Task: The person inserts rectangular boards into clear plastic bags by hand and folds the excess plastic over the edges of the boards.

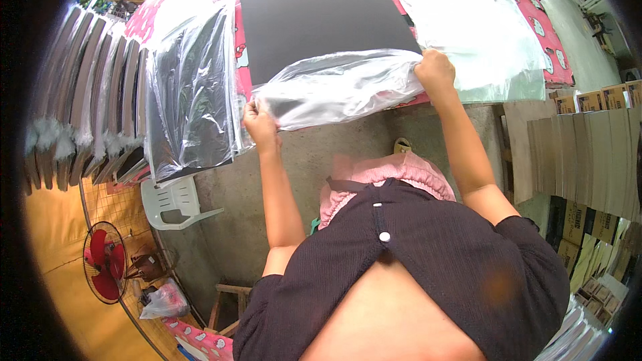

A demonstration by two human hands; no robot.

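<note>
Clear plastic bag (341, 87): mouth stretched between left hand (259, 120) and right hand (435, 70), fingers clenched on its edges, over black board (321, 13) on bench (528, 20).

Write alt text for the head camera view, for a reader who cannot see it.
Seen from above, a person's left hand and right hand grip the two ends of a clear plastic bag at the near edge of a large black sheet on a pink patterned table. More bagged sheets lie to the left.

one black board (314, 13), one white chair (175, 202), one red fan (105, 271)
</note>
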